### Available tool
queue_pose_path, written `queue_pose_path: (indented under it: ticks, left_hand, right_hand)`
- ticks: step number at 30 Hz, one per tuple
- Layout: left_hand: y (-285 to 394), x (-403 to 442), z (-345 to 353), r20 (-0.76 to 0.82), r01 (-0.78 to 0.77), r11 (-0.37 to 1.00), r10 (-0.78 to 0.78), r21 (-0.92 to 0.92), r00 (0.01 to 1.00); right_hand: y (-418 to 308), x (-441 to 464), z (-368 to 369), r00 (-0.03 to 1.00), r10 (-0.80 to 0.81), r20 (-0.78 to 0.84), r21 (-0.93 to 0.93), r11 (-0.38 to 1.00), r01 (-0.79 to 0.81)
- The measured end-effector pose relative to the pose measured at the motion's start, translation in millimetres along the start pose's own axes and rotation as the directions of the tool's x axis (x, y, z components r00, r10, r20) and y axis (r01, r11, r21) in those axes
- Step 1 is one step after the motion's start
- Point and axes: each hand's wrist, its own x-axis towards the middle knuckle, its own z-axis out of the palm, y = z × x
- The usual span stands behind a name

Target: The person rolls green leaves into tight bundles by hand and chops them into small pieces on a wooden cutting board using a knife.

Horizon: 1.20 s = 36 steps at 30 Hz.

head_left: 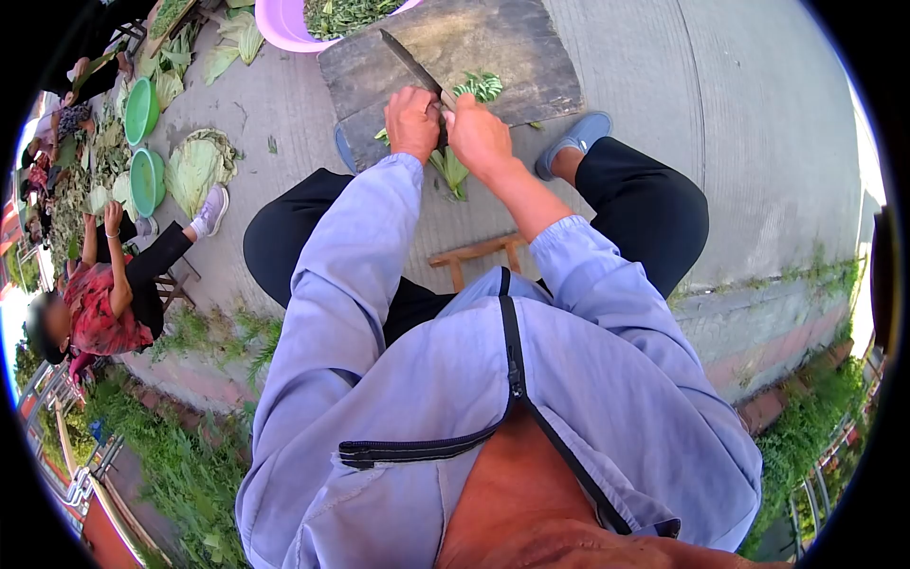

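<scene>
My right hand (479,137) is wrapped round the handle of a long knife (409,59), whose dark blade points up and to the left over the wooden cutting board (370,81). Close beside it, my left hand (414,121) is closed at the board's near edge on a bunch of leafy greens. The pale green end of the bunch (449,173) sticks out past that edge, below my hands. A small heap of cut green pieces (479,87) lies on the board just beyond my right hand. My fingers partly hide the bunch.
A pink basin (284,36) of chopped greens stands behind the board. At the left are green basins (147,180), large cabbage leaves (199,166) and a seated person in a red patterned top (104,318). A wooden stool (474,251) is below me.
</scene>
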Motion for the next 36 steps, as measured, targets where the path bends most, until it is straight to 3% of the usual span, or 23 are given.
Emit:
queue_pose_path:
  ticks: [2,10,19,36]
  left_hand:
    - [6.3,-4.0,-3.1,-0.003,0.021,0.995,-0.021,0.093,1.0]
    - [2.7,-6.1,-2.6,-0.022,0.042,0.999,-0.041,0.002,0.999]
    - [0.1,-4.7,-3.6,-0.015,0.07,0.997,-0.07,-0.031,0.997]
    - [-3.2,-4.3,-2.1,-0.005,0.048,0.998,-0.048,-0.028,0.999]
  right_hand:
    - [4.6,0.6,0.4,1.0,-0.003,-0.013,0.019,1.0,0.004]
    - [13.5,-6.4,-11.4,0.996,0.088,0.014,0.041,0.995,-0.088]
    - [15.6,-19.9,-21.2,1.0,0.002,0.02,0.052,0.999,-0.003]
    - [16.0,-28.0,-18.0,0.998,-0.014,0.061,-0.009,1.0,0.014]
